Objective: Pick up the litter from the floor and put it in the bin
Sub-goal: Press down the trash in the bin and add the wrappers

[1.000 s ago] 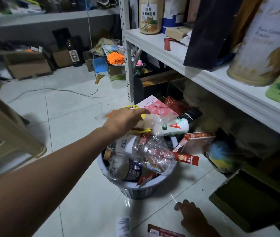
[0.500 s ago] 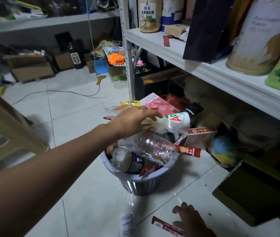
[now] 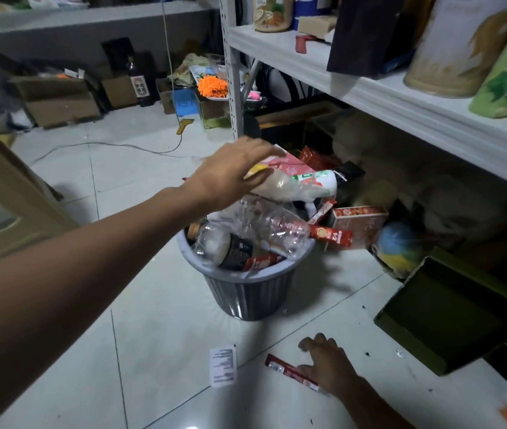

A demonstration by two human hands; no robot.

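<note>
A red sachet wrapper [image 3: 289, 372] is seen flat on the tiled floor [image 3: 153, 305], at about five o'clock from the bin [image 3: 247, 294] and well apart from it. Its long axis runs from ten o'clock to four o'clock, and the four o'clock end is hidden under the right hand [image 3: 328, 368]. That hand is laid palm-down with its fingers loosely spread, its thumb edge touching the wrapper. No grip on the wrapper can be made out.

Just beside the wrapper, at nine o'clock, a white paper slip [image 3: 223, 365] lies flat, its long axis set nearly twelve to six.

The grey ribbed bin is heaped above its rim with clear plastic bottles [image 3: 264, 230] and red packets [image 3: 331, 236]. On top, a white bottle [image 3: 301, 184] lies almost level, its axis running nine to three. The left hand [image 3: 233, 174] is held wide over its nine o'clock end, fingers straight and resting on it.

A white shelf [image 3: 400, 119] stands at two o'clock from the bin.
</note>
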